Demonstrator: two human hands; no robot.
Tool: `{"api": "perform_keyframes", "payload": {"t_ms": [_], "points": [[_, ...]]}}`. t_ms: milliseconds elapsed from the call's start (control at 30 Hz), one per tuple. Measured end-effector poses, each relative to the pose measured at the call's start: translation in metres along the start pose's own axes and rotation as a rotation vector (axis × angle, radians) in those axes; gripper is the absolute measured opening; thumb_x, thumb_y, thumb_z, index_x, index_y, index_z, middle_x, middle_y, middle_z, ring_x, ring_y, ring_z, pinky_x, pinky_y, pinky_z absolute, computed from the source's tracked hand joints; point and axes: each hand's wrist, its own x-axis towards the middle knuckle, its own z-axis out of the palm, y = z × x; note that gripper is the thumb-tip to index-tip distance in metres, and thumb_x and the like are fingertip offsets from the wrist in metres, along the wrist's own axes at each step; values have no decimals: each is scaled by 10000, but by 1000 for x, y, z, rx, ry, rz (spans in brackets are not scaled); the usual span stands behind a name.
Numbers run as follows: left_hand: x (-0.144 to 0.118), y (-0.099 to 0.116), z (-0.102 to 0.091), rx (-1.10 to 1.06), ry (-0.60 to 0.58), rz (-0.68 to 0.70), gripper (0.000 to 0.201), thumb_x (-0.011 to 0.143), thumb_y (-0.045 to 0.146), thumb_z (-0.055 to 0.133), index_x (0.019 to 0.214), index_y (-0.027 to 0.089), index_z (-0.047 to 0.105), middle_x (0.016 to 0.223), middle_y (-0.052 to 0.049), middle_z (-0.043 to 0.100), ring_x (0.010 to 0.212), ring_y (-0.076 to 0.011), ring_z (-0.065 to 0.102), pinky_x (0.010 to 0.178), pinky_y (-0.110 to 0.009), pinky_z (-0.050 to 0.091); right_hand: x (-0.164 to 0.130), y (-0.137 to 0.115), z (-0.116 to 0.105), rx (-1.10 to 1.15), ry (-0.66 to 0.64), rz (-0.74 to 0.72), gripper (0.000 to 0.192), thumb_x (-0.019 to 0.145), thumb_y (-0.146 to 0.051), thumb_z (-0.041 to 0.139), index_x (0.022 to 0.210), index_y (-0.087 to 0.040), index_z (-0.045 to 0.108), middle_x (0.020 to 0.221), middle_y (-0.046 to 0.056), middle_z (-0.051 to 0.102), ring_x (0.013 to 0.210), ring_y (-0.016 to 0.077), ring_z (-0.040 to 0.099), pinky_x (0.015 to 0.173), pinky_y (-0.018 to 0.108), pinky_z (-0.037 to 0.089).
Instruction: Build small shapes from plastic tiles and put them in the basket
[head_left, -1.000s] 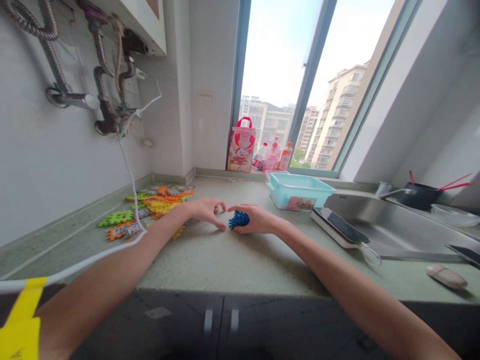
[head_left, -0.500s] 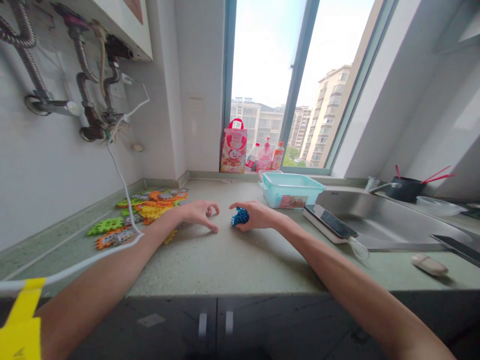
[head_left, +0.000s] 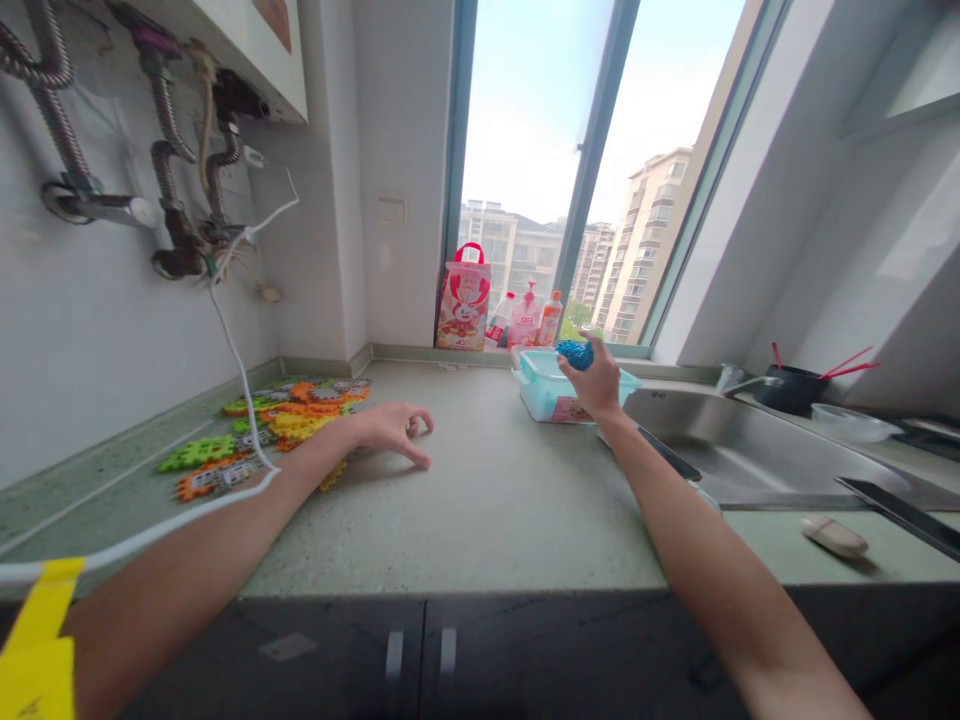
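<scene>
My right hand (head_left: 596,380) grips a small blue object with a bumpy, notched surface (head_left: 574,353), raised above the light turquoise plastic tub (head_left: 536,395). Its exact kind is hard to make out. My left hand (head_left: 394,432) hovers low over the counter with fingers curved and thumb apart, and nothing is in it. Left of that hand lie flat notched puzzle pieces in orange (head_left: 315,395), green (head_left: 199,453), yellow (head_left: 292,425) and grey. My left forearm hides some of them.
A white cable (head_left: 244,385) runs across the left side to my left arm. Right of the tub are a steel sink (head_left: 720,440), a phone partly behind my right forearm, and a pale oblong object (head_left: 835,537). Bottles and a pink bag (head_left: 463,305) stand by the window.
My right hand has lifted the blue object off the counter and carried it right, up over the tub. The left hand stays nearly in place.
</scene>
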Motion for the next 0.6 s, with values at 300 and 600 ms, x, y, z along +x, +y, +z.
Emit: {"api": "perform_keyframes", "payload": {"t_ms": [300,600], "points": [[2,-6,2,-42,-2,9,808,545,705,901,1189,255,711,917,11,629,785,-179,601,671,-251,386,9,11,4,-206,-297,175,684,846,-601,683,1438,-265,621,1158,138,770,1046,367,716,853,424,532],[3,-5,3,-48,-7,9,774,566,648,910,1194,245,706,918,16,607,784,-176,586,681,-249,381,16,7,0,-296,-475,237,707,854,-683,619,1464,-326,618,1249,138,756,1136,392,701,895,467,525]]}}
